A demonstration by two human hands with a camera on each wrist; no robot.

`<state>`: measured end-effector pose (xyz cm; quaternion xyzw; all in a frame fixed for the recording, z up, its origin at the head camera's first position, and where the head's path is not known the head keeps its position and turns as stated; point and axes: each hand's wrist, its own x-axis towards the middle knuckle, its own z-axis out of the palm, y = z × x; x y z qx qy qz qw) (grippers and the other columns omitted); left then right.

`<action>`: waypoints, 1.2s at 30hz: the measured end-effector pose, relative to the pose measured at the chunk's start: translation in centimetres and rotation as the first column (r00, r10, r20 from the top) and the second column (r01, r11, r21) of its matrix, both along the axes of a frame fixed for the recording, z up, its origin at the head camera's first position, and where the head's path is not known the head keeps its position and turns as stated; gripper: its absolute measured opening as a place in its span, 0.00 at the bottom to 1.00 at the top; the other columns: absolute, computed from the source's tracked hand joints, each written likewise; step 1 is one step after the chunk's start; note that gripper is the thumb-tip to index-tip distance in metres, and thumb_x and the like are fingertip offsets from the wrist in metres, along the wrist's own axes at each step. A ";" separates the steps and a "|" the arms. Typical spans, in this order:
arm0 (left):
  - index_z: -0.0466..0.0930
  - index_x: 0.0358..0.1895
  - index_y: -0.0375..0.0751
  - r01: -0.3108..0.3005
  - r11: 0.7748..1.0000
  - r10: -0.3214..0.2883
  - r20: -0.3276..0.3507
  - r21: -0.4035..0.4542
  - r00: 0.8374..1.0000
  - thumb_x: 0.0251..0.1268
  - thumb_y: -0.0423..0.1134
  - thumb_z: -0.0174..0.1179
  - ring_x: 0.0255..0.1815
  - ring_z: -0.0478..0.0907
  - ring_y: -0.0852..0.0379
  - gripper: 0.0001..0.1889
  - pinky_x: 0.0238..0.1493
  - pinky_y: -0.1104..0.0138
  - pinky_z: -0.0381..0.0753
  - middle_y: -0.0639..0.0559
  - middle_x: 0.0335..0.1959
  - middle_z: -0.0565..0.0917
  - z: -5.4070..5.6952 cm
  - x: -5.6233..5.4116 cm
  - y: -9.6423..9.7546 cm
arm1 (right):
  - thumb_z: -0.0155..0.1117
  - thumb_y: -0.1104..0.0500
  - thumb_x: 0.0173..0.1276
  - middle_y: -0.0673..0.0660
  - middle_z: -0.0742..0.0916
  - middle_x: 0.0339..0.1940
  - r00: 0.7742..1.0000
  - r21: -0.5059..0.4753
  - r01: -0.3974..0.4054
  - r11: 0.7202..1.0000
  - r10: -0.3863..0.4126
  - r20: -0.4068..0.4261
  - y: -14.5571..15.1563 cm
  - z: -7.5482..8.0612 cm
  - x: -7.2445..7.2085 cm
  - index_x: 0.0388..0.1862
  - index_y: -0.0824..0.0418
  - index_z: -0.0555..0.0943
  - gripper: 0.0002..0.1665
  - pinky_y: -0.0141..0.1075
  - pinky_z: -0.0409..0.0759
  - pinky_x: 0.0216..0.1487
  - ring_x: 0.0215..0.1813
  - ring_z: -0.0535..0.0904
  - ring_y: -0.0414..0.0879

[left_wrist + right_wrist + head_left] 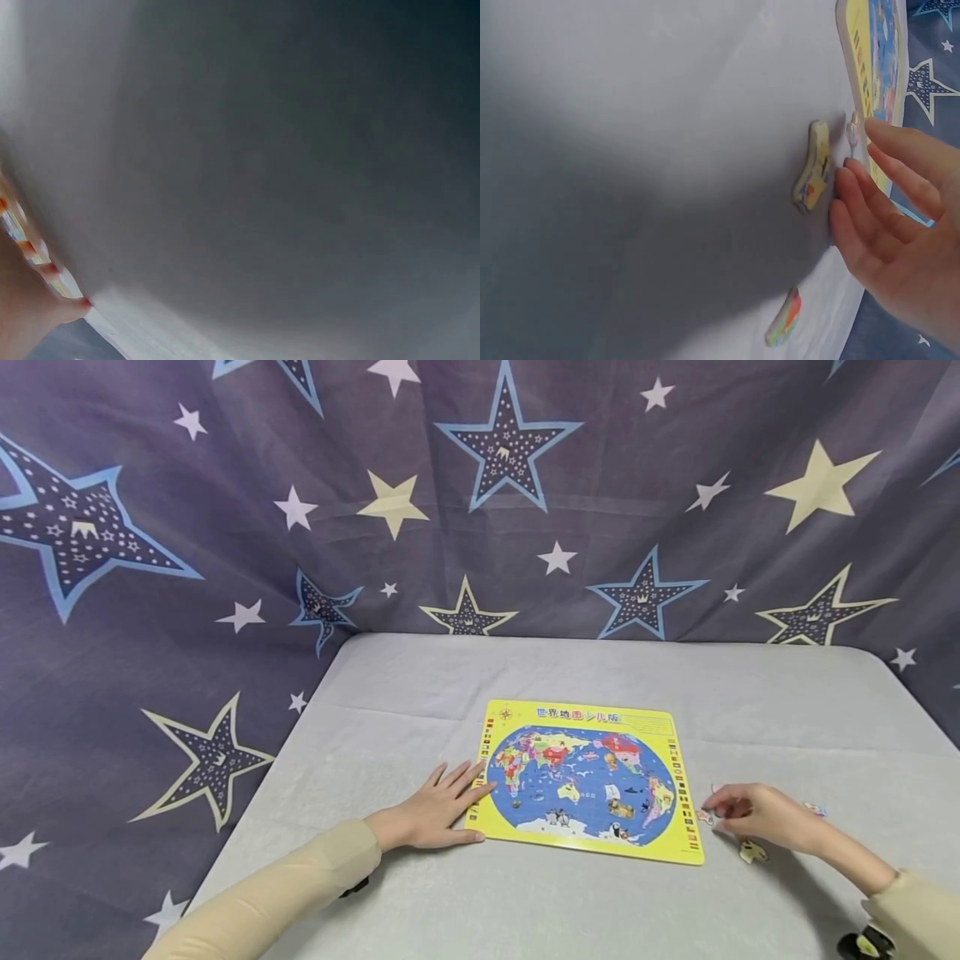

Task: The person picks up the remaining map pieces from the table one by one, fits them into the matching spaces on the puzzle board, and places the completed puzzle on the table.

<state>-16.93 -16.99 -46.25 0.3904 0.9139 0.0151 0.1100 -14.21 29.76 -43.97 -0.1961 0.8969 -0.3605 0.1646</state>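
Note:
On the left edge of a yellow world map puzzle board (592,850), my left hand (435,810) rests with its fingers spread; its thumb lies along the lower left corner. Only part of that hand (30,307) shows in the left wrist view. Just off the board's right edge, my right hand (761,814) pinches a small puzzle piece (705,817) between thumb and fingertips. The same piece (852,133) appears edge-on in the right wrist view, partly covered by the fingers. A yellowish puzzle piece (752,852) lies on the cloth just below the right hand.
Another colourful piece (815,809) lies beyond the right wrist, also seen as a red and green piece (784,319) in the right wrist view. A pale grey cloth (405,693) covers the table. Behind it hangs a dark curtain (450,543) printed with stars.

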 end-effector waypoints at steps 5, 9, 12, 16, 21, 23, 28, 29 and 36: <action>0.44 0.70 0.55 -0.003 1.000 0.003 -0.002 -0.003 1.000 0.58 0.70 0.33 0.70 0.37 0.49 0.39 0.65 0.48 0.38 0.49 0.71 0.39 -0.2 0.0 0.0 | 0.66 0.62 0.53 0.47 0.76 0.24 0.998 -0.003 -0.001 1.000 0.001 -0.065 -0.4 -0.5 -0.1 0.38 0.68 0.79 0.15 0.27 0.69 0.22 0.23 0.66 0.32; 0.44 0.70 0.55 -0.002 1.000 0.002 -0.005 0.000 1.000 0.58 0.70 0.32 0.70 0.37 0.49 0.39 0.65 0.48 0.38 0.49 0.71 0.40 -0.2 0.0 0.0 | 0.66 0.64 0.53 0.46 0.74 0.23 0.990 -0.025 -0.011 1.000 0.008 -0.144 -0.7 -1.1 -0.1 0.36 0.68 0.79 0.11 0.27 0.67 0.21 0.22 0.65 0.32; 0.44 0.70 0.55 -0.003 1.000 0.003 -0.004 0.001 1.000 0.58 0.70 0.33 0.70 0.38 0.48 0.39 0.65 0.48 0.38 0.48 0.71 0.40 -0.2 0.0 0.0 | 0.66 0.65 0.52 0.46 0.74 0.22 0.984 -0.038 0.001 0.999 -0.008 -0.178 -0.8 -1.4 -0.2 0.33 0.67 0.79 0.09 0.28 0.67 0.21 0.23 0.65 0.32; 0.44 0.70 0.55 -0.003 1.000 0.003 -0.003 0.002 1.000 0.58 0.70 0.33 0.70 0.38 0.48 0.39 0.65 0.48 0.38 0.49 0.71 0.40 -0.2 0.0 0.0 | 0.66 0.65 0.52 0.46 0.74 0.21 0.984 -0.032 0.024 0.999 -0.029 -0.173 -0.9 -1.4 -0.1 0.32 0.65 0.79 0.08 0.27 0.67 0.21 0.22 0.65 0.32; 0.44 0.70 0.55 -0.004 1.000 0.004 -0.009 -0.001 1.000 0.58 0.70 0.32 0.70 0.38 0.49 0.39 0.65 0.48 0.38 0.49 0.71 0.40 -0.3 0.0 0.0 | 0.66 0.66 0.52 0.47 0.74 0.21 0.986 -0.042 0.031 0.999 -0.038 -0.160 -1.0 -1.4 -0.1 0.30 0.64 0.78 0.07 0.28 0.68 0.21 0.22 0.66 0.32; 0.43 0.70 0.55 -0.006 1.000 0.005 -0.005 -0.005 1.000 0.58 0.70 0.32 0.70 0.37 0.49 0.39 0.65 0.48 0.38 0.49 0.71 0.40 -0.3 0.0 0.0 | 0.66 0.66 0.52 0.47 0.75 0.21 0.987 -0.048 0.035 0.998 -0.042 -0.154 -1.0 -1.4 -0.1 0.29 0.64 0.77 0.07 0.27 0.69 0.22 0.23 0.67 0.33; 0.43 0.70 0.55 -0.006 1.000 0.006 0.000 -0.006 1.000 0.58 0.70 0.32 0.70 0.37 0.49 0.39 0.65 0.48 0.38 0.49 0.71 0.39 -0.2 0.0 0.0 | 0.65 0.67 0.52 0.49 0.77 0.23 0.990 -0.070 0.043 0.997 -0.052 -0.128 -0.9 -1.3 0.0 0.27 0.64 0.76 0.06 0.28 0.73 0.25 0.24 0.72 0.33; 0.43 0.70 0.55 -0.005 1.000 0.005 -0.001 -0.006 1.000 0.58 0.70 0.32 0.70 0.37 0.49 0.39 0.65 0.48 0.38 0.49 0.71 0.39 -0.2 0.0 -0.1 | 0.64 0.68 0.52 0.49 0.78 0.23 0.992 -0.078 0.041 0.996 -0.050 -0.117 -1.0 -1.2 0.0 0.27 0.65 0.76 0.06 0.28 0.74 0.26 0.25 0.73 0.33; 0.43 0.70 0.55 -0.003 1.000 0.003 -0.005 0.000 1.000 0.58 0.70 0.32 0.70 0.37 0.48 0.39 0.65 0.48 0.38 0.49 0.71 0.39 -0.2 0.0 0.0 | 0.59 0.69 0.57 0.55 0.81 0.27 0.997 -0.106 0.070 0.992 -0.074 -0.034 -1.0 -0.3 -0.1 0.31 0.69 0.78 0.04 0.30 0.77 0.26 0.27 0.76 0.37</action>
